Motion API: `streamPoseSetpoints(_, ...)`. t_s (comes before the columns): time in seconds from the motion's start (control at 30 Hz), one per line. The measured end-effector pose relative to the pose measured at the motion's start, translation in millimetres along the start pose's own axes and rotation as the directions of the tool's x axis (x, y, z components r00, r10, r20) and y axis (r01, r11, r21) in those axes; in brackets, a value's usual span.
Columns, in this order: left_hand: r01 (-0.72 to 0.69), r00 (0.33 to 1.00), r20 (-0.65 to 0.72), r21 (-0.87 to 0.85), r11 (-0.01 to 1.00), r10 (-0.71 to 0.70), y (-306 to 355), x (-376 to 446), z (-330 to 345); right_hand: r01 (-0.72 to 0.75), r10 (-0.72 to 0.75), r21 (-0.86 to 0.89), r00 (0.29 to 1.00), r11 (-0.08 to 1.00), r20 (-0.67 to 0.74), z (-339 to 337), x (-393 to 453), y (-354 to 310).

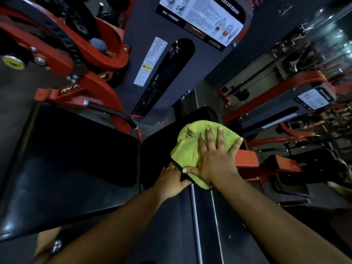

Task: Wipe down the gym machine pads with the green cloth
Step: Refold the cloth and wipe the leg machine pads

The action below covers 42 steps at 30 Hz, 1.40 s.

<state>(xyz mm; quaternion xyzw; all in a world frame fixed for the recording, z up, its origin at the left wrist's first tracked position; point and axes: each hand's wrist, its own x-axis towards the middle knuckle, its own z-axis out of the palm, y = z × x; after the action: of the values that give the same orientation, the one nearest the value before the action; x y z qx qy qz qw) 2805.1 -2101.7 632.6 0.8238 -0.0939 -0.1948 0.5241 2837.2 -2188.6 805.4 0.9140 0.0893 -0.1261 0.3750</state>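
Gym machine pad (158, 149): green cloth (190, 145) is pressed flat by splayed right hand (215, 161); left hand (171, 178) grips the near edge. Bunched cloth may leave patches unwiped.

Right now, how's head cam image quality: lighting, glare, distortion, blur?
Head view: dim overall, black pad nearly featureless; green cloth and right hand are well lit and sharp; strong wide-angle bending at the edges; right background smeared with bright glints; left hand slightly soft.
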Motion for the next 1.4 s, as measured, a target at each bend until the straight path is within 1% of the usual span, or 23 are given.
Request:
streamPoseSetpoints(0.07, 0.014, 1.000, -0.013, -0.005, 1.000, -0.015, -3, 1, 4, -0.036, 0.036, -0.050, 0.999, 0.998, -0.018, -5, 36, -9)
streamPoseSetpoints(0.13, 0.033, 0.999, 0.004, -0.018, 0.999, -0.033, -5, 1, 4, -0.056, 0.055, -0.089, 0.998, 0.994, -0.024, -13, 72, -16)
streamPoseSetpoints(0.23, 0.028, 0.999, 0.020, -0.057, 0.998, -0.026, -11, 0, 6, -0.017, 0.018, -0.138, 1.000, 0.990, 0.006, -21, 102, -19)
streamPoseSetpoints(0.3, 0.011, 0.999, 0.033, -0.074, 0.997, -0.009, -18, 0, 8, 0.024, -0.023, -0.135, 1.000, 0.991, 0.013, -20, 97, -15)
streamPoseSetpoints(0.4, 0.014, 0.998, 0.059, -0.065, 0.998, -0.010, -33, -1, 12, 0.079, -0.077, -0.099, 0.997, 0.992, 0.023, -17, 60, -4)
streamPoseSetpoints(0.47, 0.050, 0.997, 0.068, -0.084, 0.995, -0.044, -40, 0, 11, 0.097, -0.092, -0.105, 0.994, 0.990, 0.054, -15, 30, 4)
streamPoseSetpoints(0.57, 0.032, 0.996, 0.085, -0.060, 0.998, -0.026, -47, 6, 10, 0.108, -0.095, -0.118, 0.990, 0.987, 0.106, -18, 5, 6)
streamPoseSetpoints(0.67, 0.031, 0.994, 0.109, -0.031, 0.999, -0.027, -49, 11, 10, 0.065, -0.056, -0.054, 0.987, 0.996, 0.154, -20, 13, -11)
streamPoseSetpoints(0.73, 0.033, 0.994, 0.101, -0.007, 0.999, -0.032, -51, 13, 12, 0.048, -0.030, -0.098, 0.984, 0.994, 0.176, -14, 21, -28)
streamPoseSetpoints(0.8, 0.027, 0.994, 0.102, 0.003, 1.000, -0.028, -52, 14, 11, 0.047, -0.022, -0.195, 0.991, 0.980, 0.130, -3, 24, -37)
streamPoseSetpoints(0.9, 0.027, 0.994, 0.105, 0.004, 1.000, -0.028, -54, 17, 8, 0.075, -0.068, -0.237, 0.997, 0.969, 0.039, 6, 43, -34)
streamPoseSetpoints(0.97, 0.027, 0.993, 0.117, 0.005, 1.000, -0.028, -53, 16, 8, 0.091, -0.086, -0.247, 0.996, 0.965, 0.031, -2, 69, -31)
streamPoseSetpoints(1.07, 0.028, 0.992, 0.127, -0.012, 1.000, -0.026, -53, 14, 5, 0.077, -0.065, -0.246, 0.996, 0.966, 0.055, -17, 98, -27)
streamPoseSetpoints(1.1, 0.030, 0.990, 0.137, -0.023, 0.999, -0.026, -53, 14, 4, 0.090, -0.077, -0.247, 0.995, 0.965, 0.064, -17, 95, -25)
streamPoseSetpoints(1.17, 0.034, 0.987, 0.159, -0.041, 0.999, -0.027, -53, 11, 4, 0.166, -0.149, -0.254, 0.985, 0.953, 0.087, -13, 70, -22)
streamPoseSetpoints(1.23, 0.027, 0.988, 0.153, -0.051, 0.998, -0.019, -52, 10, 5, 0.249, -0.227, -0.286, 0.968, 0.925, 0.108, 1, 33, -21)
streamPoseSetpoints(1.3, 0.015, 0.991, 0.130, -0.071, 0.997, -0.006, -52, 11, 7, 0.300, -0.271, -0.328, 0.953, 0.895, 0.132, 9, 12, -18)
streamPoseSetpoints(1.4, 0.009, 0.995, 0.096, -0.117, 0.993, 0.003, -60, 15, 11, 0.305, -0.283, -0.336, 0.952, 0.891, 0.114, 0, 45, -18)
